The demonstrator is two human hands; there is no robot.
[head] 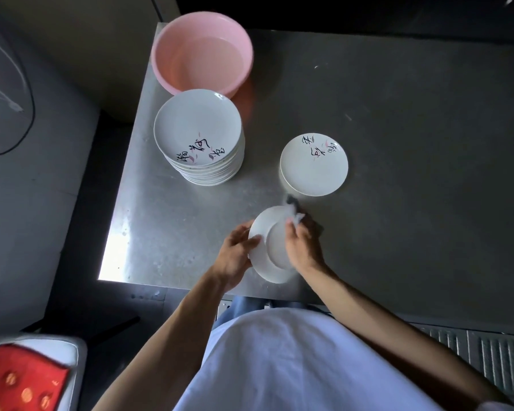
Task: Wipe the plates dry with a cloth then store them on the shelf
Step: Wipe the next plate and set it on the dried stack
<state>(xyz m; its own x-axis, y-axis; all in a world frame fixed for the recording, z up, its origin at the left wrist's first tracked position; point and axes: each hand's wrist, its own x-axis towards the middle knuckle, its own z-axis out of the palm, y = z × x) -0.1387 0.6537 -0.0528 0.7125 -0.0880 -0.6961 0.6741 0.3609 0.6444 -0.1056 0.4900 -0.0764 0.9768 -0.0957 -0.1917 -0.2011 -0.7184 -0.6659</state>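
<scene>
White plate (272,262), underside up, held over the near edge of the steel counter (398,143). Left hand (235,256) grips its left rim, thumb on the back. Right hand (301,247), fingers curled round a bunched white cloth (297,216), presses it to the far rim. Single plate (313,167), face up, lies just beyond the right hand. Stack of plates (198,134) stands beyond the left hand, pink basin (202,51) close behind it.
</scene>
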